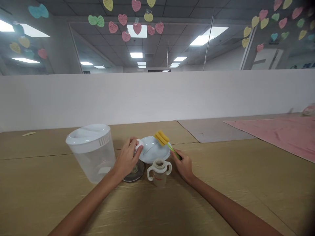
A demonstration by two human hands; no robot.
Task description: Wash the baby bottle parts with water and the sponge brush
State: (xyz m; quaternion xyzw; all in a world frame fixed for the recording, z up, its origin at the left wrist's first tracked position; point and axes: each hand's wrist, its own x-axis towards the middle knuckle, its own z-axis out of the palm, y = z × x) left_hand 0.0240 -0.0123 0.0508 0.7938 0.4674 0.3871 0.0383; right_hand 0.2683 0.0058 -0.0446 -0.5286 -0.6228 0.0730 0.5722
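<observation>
My left hand is closed around a small white round cap, held over the edge of a white plate. My right hand grips the green handle of a bottle brush whose yellow sponge head sticks up over the plate. A small clear baby bottle with two white handles stands open-topped between my hands. A round glass lid lies flat under my left wrist.
A large clear plastic pitcher with a white lid stands left of my left hand. A pink cloth covers the table's far right. A white partition wall runs behind the wooden table.
</observation>
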